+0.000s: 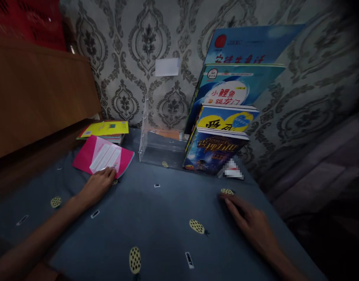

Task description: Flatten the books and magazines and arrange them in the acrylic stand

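Note:
At the left, my left hand point(99, 185) is closed over the near edge of a pink book point(81, 158) with a pale printed panel. Its thumb is hidden. Just behind that book lies a small pile with a yellow book point(107, 128) on top. My right hand point(249, 218) is low over the tablecloth at the right, fingers stretched forward and thumb a little apart, holding nothing. Beyond it, a clear acrylic rack point(143, 136) stands against the wall. Upright in its right side are several books, with a dark blue book point(213, 150) at the front.
A grey-blue cloth point(162, 226) with pineapple prints covers the table. To the left stands a wooden cabinet point(41, 93) with a red plastic basket point(30, 23) on it. A white card point(167, 67) is at the patterned wall. A small whitish object point(232, 169), blurred out, sits beside the rack.

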